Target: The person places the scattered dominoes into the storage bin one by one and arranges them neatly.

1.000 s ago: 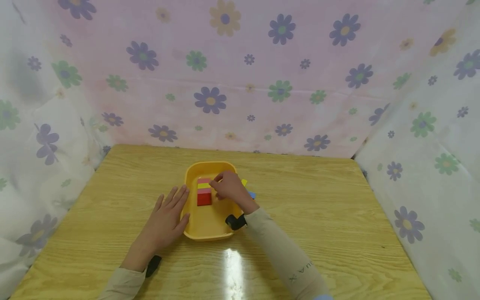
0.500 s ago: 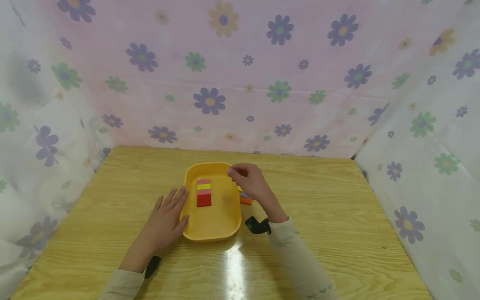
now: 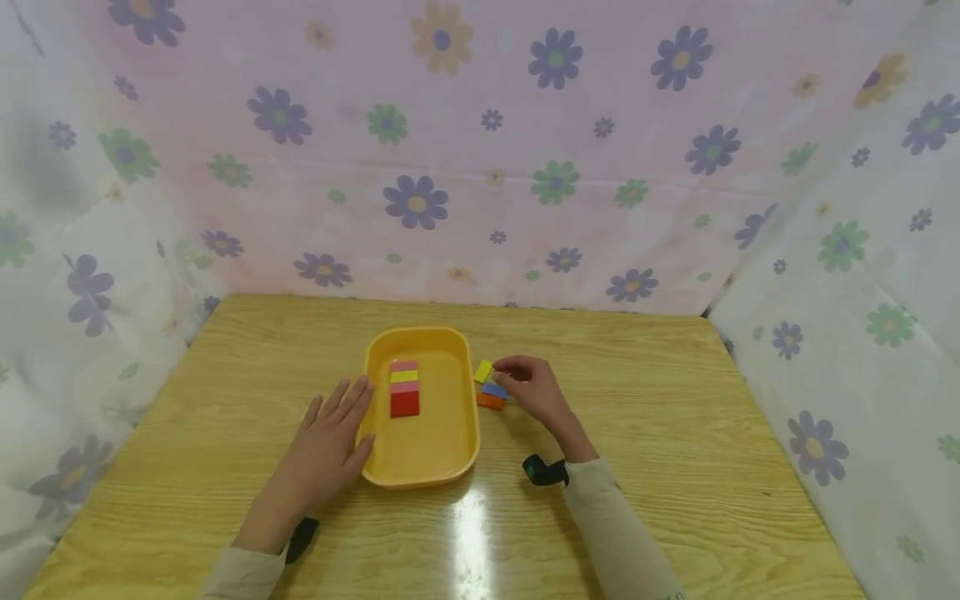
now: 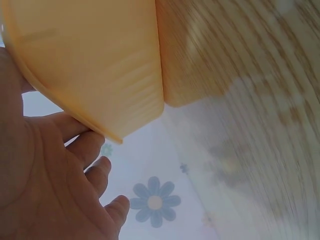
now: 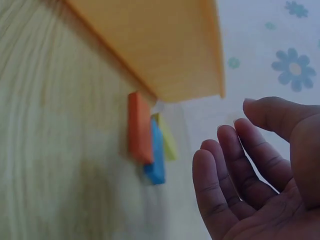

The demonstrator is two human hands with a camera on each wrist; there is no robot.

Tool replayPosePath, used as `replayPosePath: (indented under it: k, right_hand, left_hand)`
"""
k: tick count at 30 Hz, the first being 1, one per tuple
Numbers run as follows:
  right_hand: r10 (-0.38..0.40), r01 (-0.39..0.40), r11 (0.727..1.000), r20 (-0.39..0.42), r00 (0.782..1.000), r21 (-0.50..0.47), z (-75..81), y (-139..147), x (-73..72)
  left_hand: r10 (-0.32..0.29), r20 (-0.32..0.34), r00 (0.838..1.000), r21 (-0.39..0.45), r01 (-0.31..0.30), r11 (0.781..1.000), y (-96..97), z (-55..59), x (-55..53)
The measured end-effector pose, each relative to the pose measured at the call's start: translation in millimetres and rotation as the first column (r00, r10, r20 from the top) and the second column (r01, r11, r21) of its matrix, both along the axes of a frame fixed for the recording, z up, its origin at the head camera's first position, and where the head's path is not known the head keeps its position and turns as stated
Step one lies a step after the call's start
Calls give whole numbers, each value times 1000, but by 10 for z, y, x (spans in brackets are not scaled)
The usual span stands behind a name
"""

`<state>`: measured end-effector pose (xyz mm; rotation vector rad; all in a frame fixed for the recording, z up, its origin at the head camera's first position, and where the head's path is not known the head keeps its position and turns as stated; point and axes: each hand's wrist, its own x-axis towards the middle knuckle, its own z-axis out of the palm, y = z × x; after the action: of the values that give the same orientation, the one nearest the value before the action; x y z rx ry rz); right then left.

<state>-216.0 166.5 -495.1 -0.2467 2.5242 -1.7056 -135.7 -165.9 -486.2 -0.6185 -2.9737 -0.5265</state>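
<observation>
Grip empty on both sides: my right hand hangs near the yellow block | my left hand, outstretched, touches the tray, presumably to steady it

Long beige sleeves; black wrist-worn devices, one each side.
</observation>
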Motion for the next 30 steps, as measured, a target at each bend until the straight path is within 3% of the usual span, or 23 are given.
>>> replayPosePath:
  k: [4, 10, 22, 30]
  right_hand:
    - [-5, 6, 1000, 39, 999, -18, -127, 91, -4]
    - [5, -5, 1000, 71, 997, 6, -178, 184, 6]
    - [61, -71, 986, 66, 996, 152, -141, 232, -10]
    - [116, -124, 952, 48, 992, 281, -84, 159, -88]
  left_hand:
    - [-1, -1, 1000, -12, 1, 1000, -4, 9, 13]
    - [4, -1, 1000, -19, -4, 1000, -5, 18, 23]
    - [-2, -11, 1000, -9, 2, 1000, -15, -6, 39]
    - [-6, -12, 1000, -1, 6, 1000, -21, -6, 37]
